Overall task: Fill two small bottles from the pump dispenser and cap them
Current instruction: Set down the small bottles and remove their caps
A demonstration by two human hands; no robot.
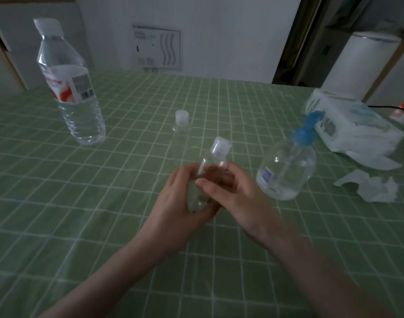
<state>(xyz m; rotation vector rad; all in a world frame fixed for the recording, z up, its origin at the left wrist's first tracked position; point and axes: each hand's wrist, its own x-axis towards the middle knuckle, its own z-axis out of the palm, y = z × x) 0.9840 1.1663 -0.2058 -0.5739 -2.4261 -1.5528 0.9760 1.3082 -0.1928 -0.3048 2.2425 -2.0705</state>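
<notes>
A small clear bottle (213,157) with a white cap on it is tilted to the right above the table, held between both hands. My left hand (180,198) grips its lower body from the left. My right hand (233,191) holds it from the right, thumb across the front and fingertips near the shoulder. A second small clear bottle (181,127), capped in white, stands upright on the table behind them. The pump dispenser (288,171), clear with a blue pump head, stands to the right of my hands.
A large water bottle (70,88) with a red and white label stands at the back left. A white tissue pack (352,125) lies at the back right, with a crumpled tissue (373,187) in front of it. A green checked cloth (104,203) covers the table.
</notes>
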